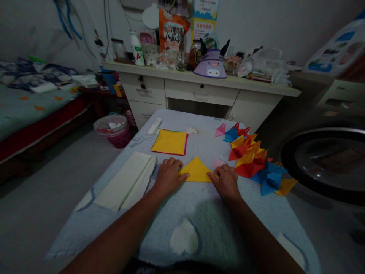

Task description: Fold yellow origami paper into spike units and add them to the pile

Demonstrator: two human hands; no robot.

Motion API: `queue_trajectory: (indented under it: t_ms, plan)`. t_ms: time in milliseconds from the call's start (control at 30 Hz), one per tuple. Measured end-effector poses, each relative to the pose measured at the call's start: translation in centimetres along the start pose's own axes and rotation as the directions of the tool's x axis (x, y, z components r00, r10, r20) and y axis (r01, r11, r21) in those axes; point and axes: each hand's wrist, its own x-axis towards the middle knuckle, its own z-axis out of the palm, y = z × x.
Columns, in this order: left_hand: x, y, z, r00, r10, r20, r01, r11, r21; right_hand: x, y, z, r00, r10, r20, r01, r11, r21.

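Note:
A yellow paper folded into a triangle lies on the pale blue cloth-covered table. My left hand presses on the triangle's left corner, fingers curled and thumb laid along its lower edge. On the right corner rests my right hand, fingers bent and pinching the paper's edge. Beyond the triangle sits a stack of square coloured sheets with a yellow one on top. A pile of folded paper pieces in red, yellow, blue and pink lies just right of my right hand.
A folded cream cloth lies at the table's left. A white stick-shaped object and a small white lump sit farther back. Behind stands a cluttered desk, with a pink bin and a bed to the left and a washing machine at right.

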Motion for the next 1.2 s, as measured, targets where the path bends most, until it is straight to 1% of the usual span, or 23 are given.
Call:
queue_trajectory:
  t_ms: [133, 233, 333, 467, 567, 633, 700, 767, 833, 933, 1033, 1100, 1133, 1200]
  plan:
    - [0.3, 0.2, 0.3, 0.999, -0.043, 0.011, 0.043, 0.998, -0.037, 0.0, 0.2, 0.3, 1.0, 0.0, -0.026, 0.001, 0.998, 0.064]
    - [0.6, 0.2, 0.3, 0.999, -0.04, 0.025, 0.042, 0.995, -0.096, 0.1, 0.4, 0.6, 0.998, -0.022, -0.058, 0.029, 0.991, 0.127]
    - [0.7, 0.3, 0.3, 0.999, -0.003, 0.04, 0.011, 0.979, -0.204, 0.1, 0.5, 0.6, 0.997, -0.051, -0.056, 0.06, 0.982, 0.182]
    - [0.4, 0.5, 0.3, 0.998, 0.018, 0.053, 0.004, 0.922, -0.387, 0.0, 0.5, 0.3, 0.992, -0.118, -0.044, 0.125, 0.952, 0.279]
    - [0.2, 0.4, 0.0, 0.996, 0.051, 0.068, -0.01, 0.864, -0.503, -0.2, 0.5, 0.0, 0.98, -0.184, -0.071, 0.197, 0.898, 0.393]
    - [0.2, 0.3, -0.3, 0.993, 0.086, 0.085, -0.024, 0.83, -0.557, -0.2, 0.6, -0.4, 0.974, -0.206, -0.089, 0.223, 0.85, 0.478]
    - [0.1, 0.2, -0.5, 0.986, 0.127, 0.104, -0.038, 0.795, -0.605, -0.2, 0.6, -0.8, 0.97, -0.229, -0.078, 0.232, 0.796, 0.558]
    - [0.1, 0.2, -0.8, 0.975, 0.171, 0.14, -0.035, 0.748, -0.663, -0.2, 0.6, -1.3, 0.962, -0.27, -0.043, 0.238, 0.748, 0.619]
    - [0.0, 0.2, -1.1, 0.957, 0.215, 0.197, -0.005, 0.687, -0.727, -0.1, 0.6, -1.7, 0.951, -0.31, -0.011, 0.24, 0.713, 0.659]
    - [-0.2, 0.1, -1.4, 0.916, 0.267, 0.299, 0.086, 0.597, -0.797, -0.1, 0.6, -2.0, 0.946, -0.325, 0.018, 0.214, 0.664, 0.716]
    - [-0.3, 0.0, -1.8, 0.865, 0.309, 0.395, 0.193, 0.522, -0.831, -0.4, 0.5, -2.1, 0.947, -0.305, 0.099, 0.111, 0.601, 0.791]
    - [-0.5, -0.1, -2.0, 0.819, 0.365, 0.443, 0.243, 0.479, -0.843, -0.7, 0.4, -2.1, 0.939, -0.295, 0.175, 0.019, 0.554, 0.833]
    - [-0.5, -0.2, -2.2, 0.794, 0.398, 0.46, 0.258, 0.465, -0.847, -0.9, 0.3, -2.1, 0.931, -0.298, 0.212, -0.024, 0.528, 0.849]
    - [-0.5, -0.3, -2.5, 0.753, 0.447, 0.483, 0.268, 0.463, -0.845, -1.1, 0.1, -2.3, 0.913, -0.306, 0.269, -0.099, 0.473, 0.875]
